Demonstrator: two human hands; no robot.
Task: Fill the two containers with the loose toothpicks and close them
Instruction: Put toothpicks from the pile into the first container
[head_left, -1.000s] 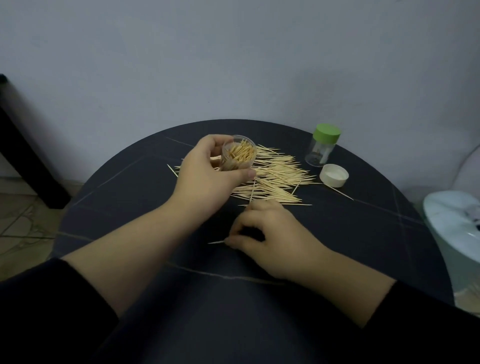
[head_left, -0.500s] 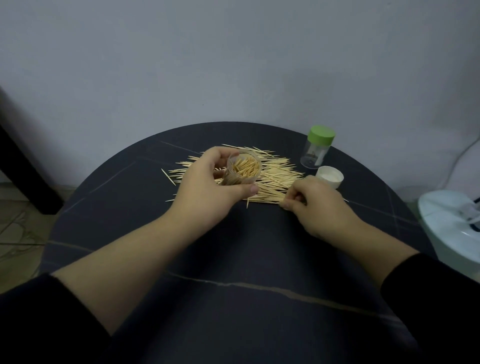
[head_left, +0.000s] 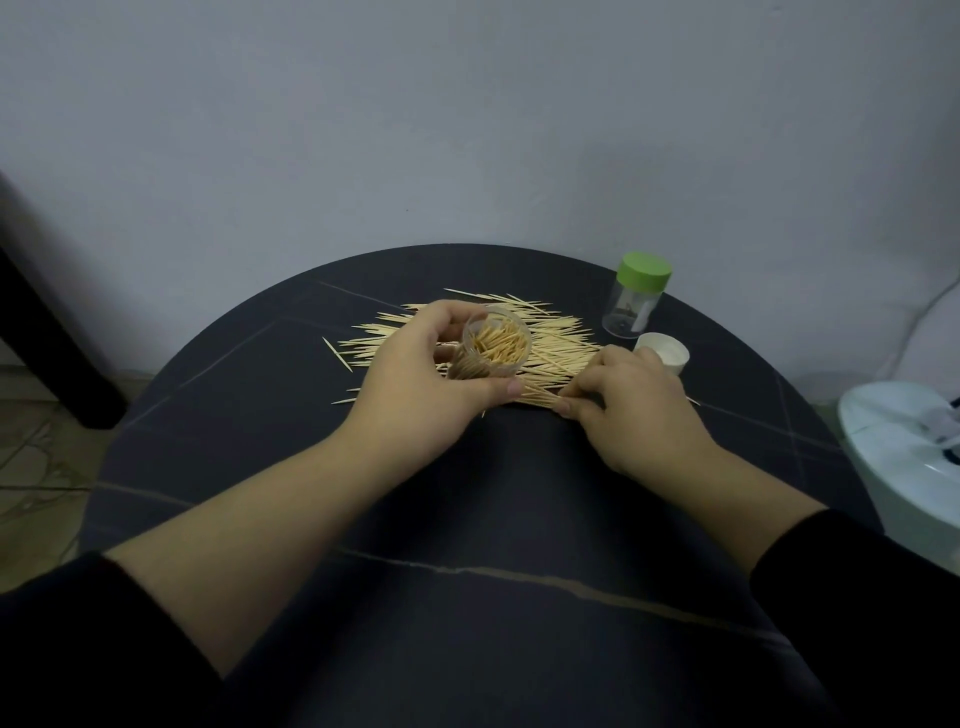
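Over dark table (head_left: 260, 441), left hand (head_left: 421, 395) grips container (head_left: 493, 348); right fingers (head_left: 592, 387) pinch toothpicks (head_left: 550, 338).

The table (head_left: 467, 519) gives passage along near and left edges; toothpick pile (head_left: 561, 343), green-capped jar (head_left: 631, 312), white lid (head_left: 667, 354) crowd far right.

open container (head_left: 498, 345): lower wall and base are covered by the left hand (head_left: 426, 395) wrapped round it.
toothpick pile (head_left: 550, 338): the middle lies behind the container and left hand; the near right corner is under the right hand (head_left: 639, 415).
right hand: fingertips are buried at the pile's edge; whether they pinch any sticks cannot be told.
white cap (head_left: 670, 353): its near-left rim is hidden behind the right knuckles.
green-lidded jar (head_left: 634, 306): contents too small to make out.
pale round object (head_left: 893, 467): cut by the right edge.
dark furniture (head_left: 47, 343): cut by the left edge.
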